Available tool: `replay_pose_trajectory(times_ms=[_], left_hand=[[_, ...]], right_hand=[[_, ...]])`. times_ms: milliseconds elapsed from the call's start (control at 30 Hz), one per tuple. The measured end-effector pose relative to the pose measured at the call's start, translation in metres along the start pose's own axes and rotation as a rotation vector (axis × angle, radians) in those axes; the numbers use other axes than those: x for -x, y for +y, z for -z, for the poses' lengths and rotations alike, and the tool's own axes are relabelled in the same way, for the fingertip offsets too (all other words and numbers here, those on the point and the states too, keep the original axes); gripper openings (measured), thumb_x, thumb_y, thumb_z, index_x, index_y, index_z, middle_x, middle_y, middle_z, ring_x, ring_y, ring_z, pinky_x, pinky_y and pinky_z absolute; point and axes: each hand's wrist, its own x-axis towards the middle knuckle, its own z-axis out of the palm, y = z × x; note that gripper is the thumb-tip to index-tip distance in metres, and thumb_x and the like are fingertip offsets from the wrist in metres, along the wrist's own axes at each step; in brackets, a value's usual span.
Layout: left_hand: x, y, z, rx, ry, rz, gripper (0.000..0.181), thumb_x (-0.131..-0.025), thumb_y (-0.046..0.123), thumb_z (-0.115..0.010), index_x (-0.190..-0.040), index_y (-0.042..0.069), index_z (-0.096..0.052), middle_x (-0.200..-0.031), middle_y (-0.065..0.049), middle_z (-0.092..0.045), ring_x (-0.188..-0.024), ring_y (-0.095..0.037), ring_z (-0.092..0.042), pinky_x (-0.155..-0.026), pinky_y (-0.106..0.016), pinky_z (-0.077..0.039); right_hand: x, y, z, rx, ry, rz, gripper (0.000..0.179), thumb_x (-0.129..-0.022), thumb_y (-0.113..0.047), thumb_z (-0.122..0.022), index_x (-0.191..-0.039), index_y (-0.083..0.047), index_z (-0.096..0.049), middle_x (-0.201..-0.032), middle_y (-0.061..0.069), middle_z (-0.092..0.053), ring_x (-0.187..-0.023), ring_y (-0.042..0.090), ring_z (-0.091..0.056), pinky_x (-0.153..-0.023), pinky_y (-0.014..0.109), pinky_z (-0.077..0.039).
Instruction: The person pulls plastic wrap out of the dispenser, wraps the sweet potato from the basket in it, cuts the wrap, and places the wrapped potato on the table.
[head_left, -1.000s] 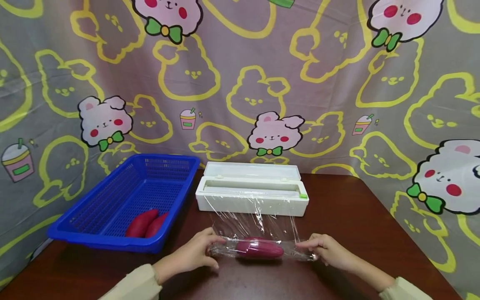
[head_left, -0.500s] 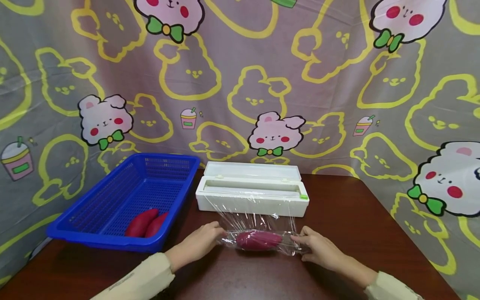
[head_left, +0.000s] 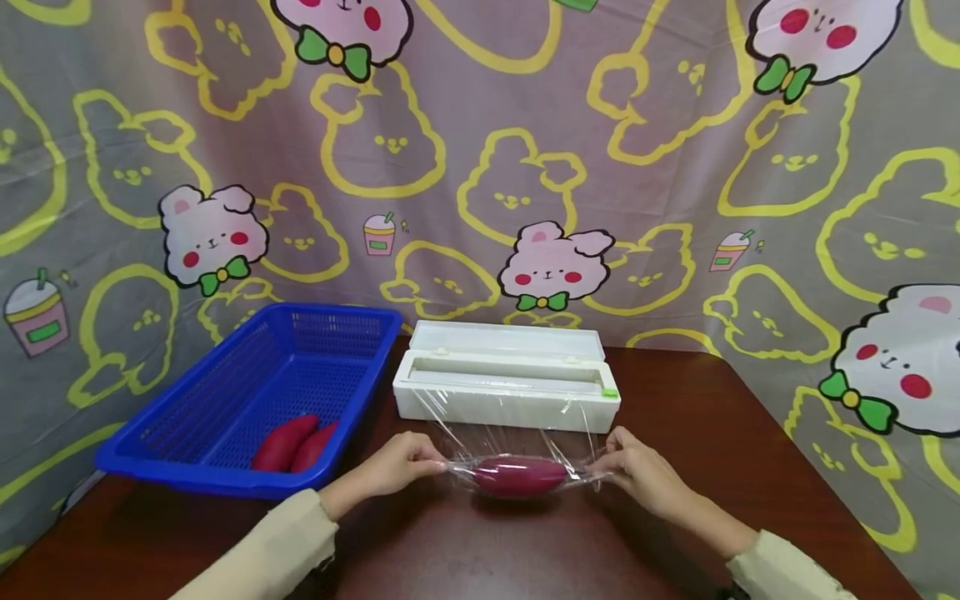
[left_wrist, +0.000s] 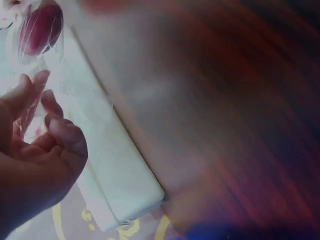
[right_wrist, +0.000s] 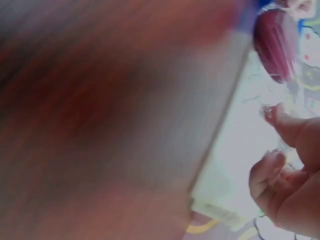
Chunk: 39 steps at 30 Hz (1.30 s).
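Note:
A dark red sweet potato [head_left: 519,477] sits wrapped in clear cling film [head_left: 573,467], which stretches back to a white film dispenser box [head_left: 506,407]. My left hand [head_left: 401,463] pinches the film at the potato's left end. On the other side, my right hand [head_left: 647,477] pinches the gathered film at the right end. The left wrist view shows the left hand [left_wrist: 47,145] with thumb and fingertips close together on the film, beyond which is the sweet potato [left_wrist: 41,29]. In the right wrist view, film runs from the potato [right_wrist: 276,45] to the right hand [right_wrist: 287,172].
To the left stands a blue plastic basket [head_left: 247,481] with two red sweet potatoes [head_left: 285,443] in its near corner. The dispenser's lid [head_left: 506,339] is raised at the back. A patterned cloth [head_left: 465,108] hangs behind the brown table [head_left: 480,550].
Both hands have moved slightly away from me with the wrapped sweet potato. The film at its two ends has been drawn from wide, loose flaps into narrow, twisted-looking bunches.

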Motion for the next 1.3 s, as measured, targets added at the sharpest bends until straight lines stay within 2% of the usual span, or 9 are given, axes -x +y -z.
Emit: replay_pose_trajectory(times_ms=[233,367,467,567,633,800,967,1133,1300], left_hand=[[-0.004,0.003,0.013,0.203,-0.027,-0.027,0.014,-0.084,0.006,-0.059,-0.081,-0.005,-0.068,-0.093,-0.013,-0.059,-0.087,-0.018,-0.053,-0.076,-0.026,-0.043],[-0.004,0.002,0.016,0.380,-0.091,-0.032,0.017,-0.087,0.002,-0.054,-0.091,-0.010,-0.066,-0.091,-0.019,-0.064,-0.085,-0.022,-0.059,-0.073,-0.029,-0.048],[-0.003,0.002,0.017,0.425,-0.098,0.011,0.019,-0.087,0.003,-0.054,-0.094,-0.011,-0.065,-0.082,-0.019,-0.064,-0.071,-0.016,-0.058,-0.062,-0.027,-0.047],[-0.003,0.004,0.018,0.430,-0.078,0.076,0.020,-0.088,0.006,-0.055,-0.095,-0.008,-0.066,-0.076,-0.015,-0.063,-0.061,-0.012,-0.051,-0.053,-0.024,-0.042],[-0.003,0.005,0.019,0.450,-0.064,0.112,0.022,-0.088,0.009,-0.054,-0.100,-0.007,-0.065,-0.073,-0.013,-0.062,-0.058,-0.012,-0.050,-0.050,-0.024,-0.040],[-0.006,0.007,0.017,0.611,-0.030,0.143,0.029,-0.091,0.006,-0.048,-0.115,-0.010,-0.051,-0.071,-0.009,-0.062,-0.060,-0.015,-0.058,-0.052,-0.028,-0.045],[-0.012,0.012,0.010,0.770,0.042,0.169,0.024,-0.090,-0.002,-0.038,-0.109,-0.016,-0.043,-0.069,-0.004,-0.057,-0.057,-0.010,-0.054,-0.053,-0.024,-0.045],[-0.017,0.018,0.007,0.730,0.092,0.211,0.028,-0.089,-0.002,-0.038,-0.106,-0.019,-0.052,-0.073,-0.003,-0.055,-0.059,-0.008,-0.048,-0.054,-0.021,-0.041],[-0.019,0.021,0.002,0.438,0.117,0.141,0.032,-0.079,0.007,-0.066,-0.104,-0.011,-0.060,-0.081,-0.006,-0.060,-0.067,-0.009,-0.051,-0.058,-0.023,-0.045]], right_hand=[[-0.018,-0.012,0.019,-0.035,0.052,-0.053,0.016,-0.063,0.000,-0.074,-0.067,-0.014,-0.068,-0.088,-0.001,-0.044,-0.081,0.016,-0.039,-0.063,0.034,-0.030],[-0.023,-0.018,0.029,-0.027,0.045,-0.118,0.015,-0.065,-0.007,-0.075,-0.065,-0.021,-0.068,-0.093,-0.004,-0.047,-0.086,0.018,-0.038,-0.063,0.037,-0.022],[-0.024,-0.017,0.033,-0.038,0.028,-0.099,0.015,-0.064,-0.010,-0.075,-0.064,-0.023,-0.068,-0.096,-0.004,-0.049,-0.090,0.020,-0.037,-0.064,0.038,-0.021],[-0.024,-0.011,0.034,-0.138,0.013,-0.048,0.014,-0.067,-0.005,-0.073,-0.067,-0.019,-0.069,-0.092,-0.002,-0.055,-0.087,0.017,-0.042,-0.068,0.038,-0.029],[-0.023,-0.005,0.033,-0.254,-0.007,-0.042,0.012,-0.071,0.000,-0.070,-0.076,-0.010,-0.072,-0.086,-0.001,-0.061,-0.080,0.012,-0.047,-0.065,0.029,-0.037],[-0.019,0.006,0.028,-0.544,-0.061,-0.129,0.025,-0.082,0.003,-0.060,-0.106,0.008,-0.062,-0.082,0.004,-0.066,-0.064,0.003,-0.050,-0.052,0.022,-0.044],[-0.021,0.009,0.024,-0.531,-0.042,-0.056,0.029,-0.084,0.010,-0.052,-0.112,0.005,-0.059,-0.079,0.004,-0.061,-0.062,0.007,-0.046,-0.052,0.023,-0.042],[-0.024,0.004,0.025,-0.461,-0.071,-0.025,0.029,-0.086,0.008,-0.047,-0.111,0.002,-0.061,-0.082,0.000,-0.054,-0.071,0.015,-0.047,-0.058,0.023,-0.041],[-0.027,0.001,0.024,-0.420,-0.076,-0.031,0.036,-0.076,-0.005,-0.069,-0.110,0.002,-0.060,-0.088,0.001,-0.056,-0.071,0.013,-0.047,-0.056,0.024,-0.042]])
